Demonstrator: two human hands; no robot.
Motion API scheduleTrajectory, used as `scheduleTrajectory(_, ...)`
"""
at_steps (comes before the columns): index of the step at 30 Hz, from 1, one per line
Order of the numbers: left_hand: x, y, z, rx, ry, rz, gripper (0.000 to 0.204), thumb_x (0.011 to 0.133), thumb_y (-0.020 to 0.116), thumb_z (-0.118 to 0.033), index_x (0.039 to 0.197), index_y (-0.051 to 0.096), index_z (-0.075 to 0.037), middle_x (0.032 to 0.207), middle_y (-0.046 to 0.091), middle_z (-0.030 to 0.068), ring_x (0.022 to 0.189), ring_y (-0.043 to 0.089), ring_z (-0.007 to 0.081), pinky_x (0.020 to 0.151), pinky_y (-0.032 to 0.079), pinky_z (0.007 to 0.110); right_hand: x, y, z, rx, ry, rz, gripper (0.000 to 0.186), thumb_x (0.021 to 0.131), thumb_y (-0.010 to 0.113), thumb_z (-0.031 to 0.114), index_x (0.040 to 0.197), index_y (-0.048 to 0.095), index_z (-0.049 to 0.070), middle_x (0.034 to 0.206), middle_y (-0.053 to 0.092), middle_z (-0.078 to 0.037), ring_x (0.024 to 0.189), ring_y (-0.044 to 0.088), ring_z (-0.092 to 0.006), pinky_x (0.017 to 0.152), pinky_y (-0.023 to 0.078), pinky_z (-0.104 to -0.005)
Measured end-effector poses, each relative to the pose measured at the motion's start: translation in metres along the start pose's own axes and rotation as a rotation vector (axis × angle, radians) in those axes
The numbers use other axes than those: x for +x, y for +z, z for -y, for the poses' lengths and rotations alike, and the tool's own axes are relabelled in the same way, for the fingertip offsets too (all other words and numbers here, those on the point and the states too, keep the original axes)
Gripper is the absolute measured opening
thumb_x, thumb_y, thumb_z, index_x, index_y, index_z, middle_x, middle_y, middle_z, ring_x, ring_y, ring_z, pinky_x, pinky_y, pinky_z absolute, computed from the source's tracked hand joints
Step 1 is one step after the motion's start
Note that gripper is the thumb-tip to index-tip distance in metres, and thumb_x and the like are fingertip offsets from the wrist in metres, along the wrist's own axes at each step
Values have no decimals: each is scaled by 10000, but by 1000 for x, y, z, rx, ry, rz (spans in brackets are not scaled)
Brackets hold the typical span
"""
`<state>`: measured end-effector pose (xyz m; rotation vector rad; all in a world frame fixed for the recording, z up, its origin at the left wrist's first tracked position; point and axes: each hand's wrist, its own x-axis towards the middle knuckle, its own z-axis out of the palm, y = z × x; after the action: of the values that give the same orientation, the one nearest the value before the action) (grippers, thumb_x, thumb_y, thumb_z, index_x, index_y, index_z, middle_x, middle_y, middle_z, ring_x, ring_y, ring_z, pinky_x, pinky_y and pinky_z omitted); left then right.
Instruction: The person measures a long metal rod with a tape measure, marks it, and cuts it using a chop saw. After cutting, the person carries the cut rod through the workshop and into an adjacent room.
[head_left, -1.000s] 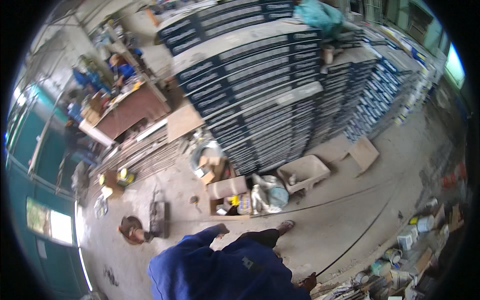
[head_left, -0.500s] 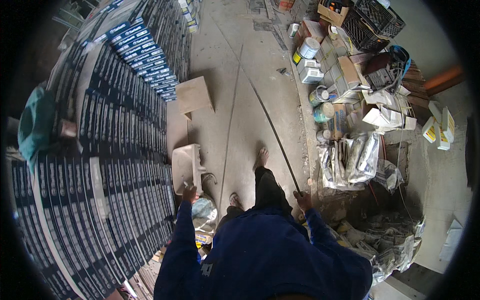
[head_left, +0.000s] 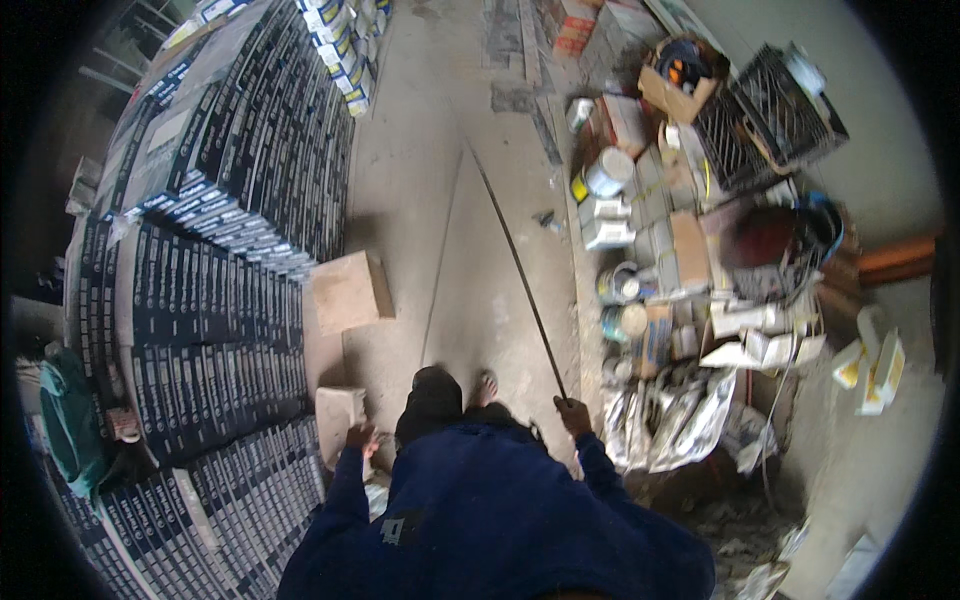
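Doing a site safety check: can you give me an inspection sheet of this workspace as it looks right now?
Surface: bare concrete floor, dusty.
Job's things: long thin rod lying along the floor; pale block.
Clutter: cans, cartons and foil bags along the right; dark crate.
Hands: right hand grips the rod's near end; left hand on the pale block.
Cables: tangled cords by the crate.
Surroundings: tall stacks of dark flat boxes on the left; cardboard box.

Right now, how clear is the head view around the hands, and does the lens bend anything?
Head view: soft but readable; right hand grips the long thin dark metal rod, which bows with the fisheye; left hand sits in dimmer shade beside the stacked dark boxes.
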<state>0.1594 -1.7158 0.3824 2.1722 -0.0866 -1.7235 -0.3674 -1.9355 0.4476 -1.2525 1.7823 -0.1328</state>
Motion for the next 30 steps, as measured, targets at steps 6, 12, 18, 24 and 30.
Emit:
scheduleTrajectory(6, 30, 38, -41, 30, -293, 130, 327, 975, 400, -423, 1021, 576, -151, 809, 638, 79, 507, 514, 229, 382, 308, 376, 171, -35, 90, 156, 56, 144, 634, 814, 596, 646, 677, 628, 28, 611, 605, -89, 570, 572, -208, 551, 443, -377)
scheduleTrajectory(12, 138, 27, -270, -25, -214, 125, 319, 954, 472, -434, 935, 585, -136, 776, 617, 77, 555, 541, 221, 457, 402, 387, 302, -85, 168, -36, 142, 106, 628, 786, 634, 644, 730, 665, 19, 607, 607, -96, 587, 588, -197, 592, 481, -368)
scheduleTrajectory(18, 254, 15, -678, 43, 473, -12, 292, 925, 568, -377, 987, 598, -93, 784, 609, 88, 631, 583, 211, 526, 489, 385, 418, -126, 225, -226, 95, 98, 705, 799, 557, 686, 738, 680, -5, 652, 631, -155, 617, 587, -254, 626, 462, -431)
scheduleTrajectory(24, 311, 27, -1004, 403, 1066, -231, 377, 914, 568, -369, 1039, 599, -15, 847, 643, 123, 745, 649, 222, 581, 532, 388, 558, -154, 309, -519, 105, 303, 530, 909, 509, 551, 1124, 652, 88, 844, 682, -140, 715, 670, -313, 627, 556, -389)
scheduleTrajectory(30, 327, 21, -1049, 234, 280, -106, 328, 900, 586, -373, 1028, 589, -71, 776, 654, 105, 599, 640, 222, 522, 517, 385, 707, -200, 417, -289, -100, 271, 603, 899, 418, 622, 900, 718, 98, 829, 684, -194, 836, 678, -335, 744, 523, -436)
